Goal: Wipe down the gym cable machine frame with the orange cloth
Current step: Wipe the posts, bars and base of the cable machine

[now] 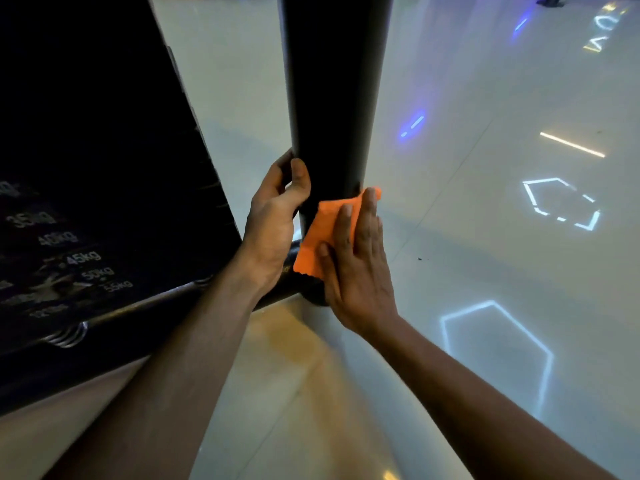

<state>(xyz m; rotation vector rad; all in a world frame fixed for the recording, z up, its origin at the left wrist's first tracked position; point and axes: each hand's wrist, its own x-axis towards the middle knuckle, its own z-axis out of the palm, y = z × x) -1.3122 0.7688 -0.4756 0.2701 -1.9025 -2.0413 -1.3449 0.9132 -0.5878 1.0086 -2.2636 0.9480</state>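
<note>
Orange cloth [327,233]: thin, soft, light; bunches easily. Lies flat against black post [332,98], low, near its base. Pinned there by right hand [356,261], fingers straight, palm pressing. Left hand [277,216] wrapped round post, thumb in front. Post rigid, smooth, probably slick: press with flat palm; avoid pinching a corner.

The right hand [360,268] presses the orange cloth [327,230] flat with straight fingers against the black upright post [332,98] of the cable machine, near its foot. The left hand [277,220] grips the post's left side. At left, the weight stack [86,258] shows kilogram labels above the glossy floor [485,271].
</note>
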